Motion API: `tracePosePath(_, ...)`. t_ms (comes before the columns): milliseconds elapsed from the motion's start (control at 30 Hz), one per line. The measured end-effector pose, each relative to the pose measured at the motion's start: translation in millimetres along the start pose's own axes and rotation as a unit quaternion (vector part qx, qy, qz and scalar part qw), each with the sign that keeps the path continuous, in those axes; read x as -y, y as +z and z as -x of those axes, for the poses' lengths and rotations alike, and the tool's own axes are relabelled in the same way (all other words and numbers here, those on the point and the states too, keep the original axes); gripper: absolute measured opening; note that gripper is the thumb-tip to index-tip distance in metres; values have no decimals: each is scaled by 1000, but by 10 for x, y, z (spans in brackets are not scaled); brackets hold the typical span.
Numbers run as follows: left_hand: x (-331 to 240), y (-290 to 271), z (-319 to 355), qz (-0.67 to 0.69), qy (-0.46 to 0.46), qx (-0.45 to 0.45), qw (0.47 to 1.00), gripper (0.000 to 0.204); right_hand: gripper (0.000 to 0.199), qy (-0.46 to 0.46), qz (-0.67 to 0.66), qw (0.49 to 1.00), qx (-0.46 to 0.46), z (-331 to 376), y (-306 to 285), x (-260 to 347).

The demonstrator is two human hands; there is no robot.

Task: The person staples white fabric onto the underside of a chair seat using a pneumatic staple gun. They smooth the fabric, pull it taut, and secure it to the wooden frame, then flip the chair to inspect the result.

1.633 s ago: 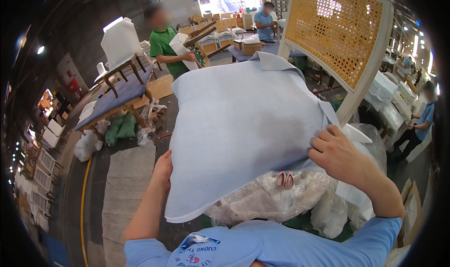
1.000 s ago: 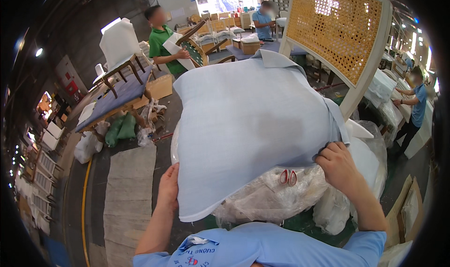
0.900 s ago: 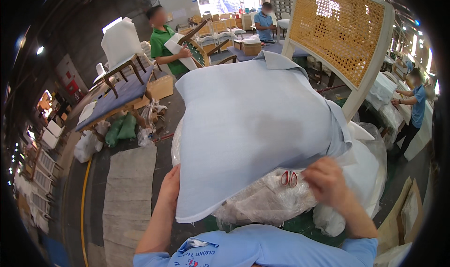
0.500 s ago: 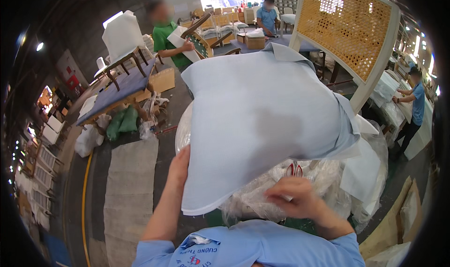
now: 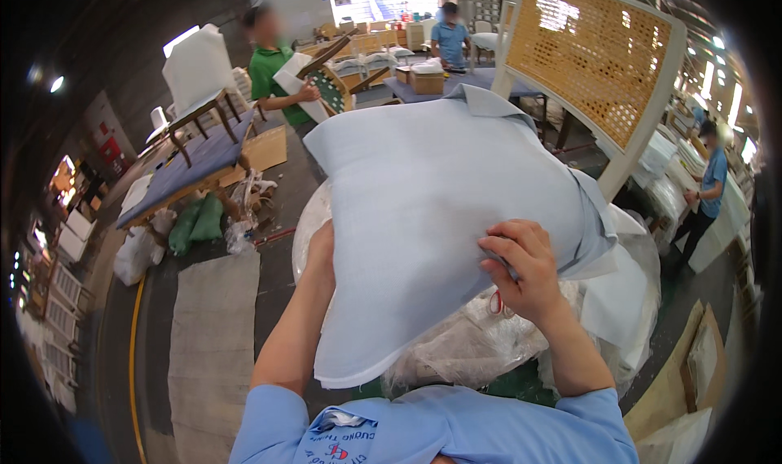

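Note:
A pale blue-grey fabric cover (image 5: 407, 179) is draped over a chair seat in front of me, its front edge hanging loose at the lower left. Against the cover's left edge is my left hand (image 5: 322, 254), its fingers hidden behind the cloth. My right hand (image 5: 528, 267) is over the front right part of the cover, fingers curled and thumb drawn in. A small dark grey bit shows between them, too unclear to name. Just below that hand, scissors with red handles (image 5: 498, 303) lie on clear plastic wrap (image 5: 472, 338). The chair's woven cane backrest (image 5: 586, 57) rises at the far right.
A co-worker in green (image 5: 273, 69) handles a dark-legged chair (image 5: 334, 93) at the back left. A blue-topped table (image 5: 183, 171) bears a white chair (image 5: 199, 73). Green sacks (image 5: 195, 224) lie on the floor. Another person in blue (image 5: 713, 183) stands at right.
My right hand has moved up and forward from above the plastic wrap onto the cover. My left hand stays at the left edge, slightly farther forward. The whole view has shifted a little.

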State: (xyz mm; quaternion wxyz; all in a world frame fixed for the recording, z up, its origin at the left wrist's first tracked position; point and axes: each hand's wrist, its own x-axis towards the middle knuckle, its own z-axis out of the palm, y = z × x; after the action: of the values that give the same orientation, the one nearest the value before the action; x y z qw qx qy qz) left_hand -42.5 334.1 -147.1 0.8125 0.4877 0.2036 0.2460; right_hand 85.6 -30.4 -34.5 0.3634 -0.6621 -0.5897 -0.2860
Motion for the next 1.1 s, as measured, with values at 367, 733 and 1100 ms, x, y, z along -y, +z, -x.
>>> tracePosePath(367,-982,546,849,-371,319,-58,870,56,48,73,169,978,102,181,-417,-326)
tracePosePath(733,-946,1136,1648,-672,387,184,604,58,58,124,146,941,281,-884,-668,-891)
tracePosePath(1100,-898,1087,1635,-672,368,173,619,62,73,189,155,882,403,-2087,1002,-2307)
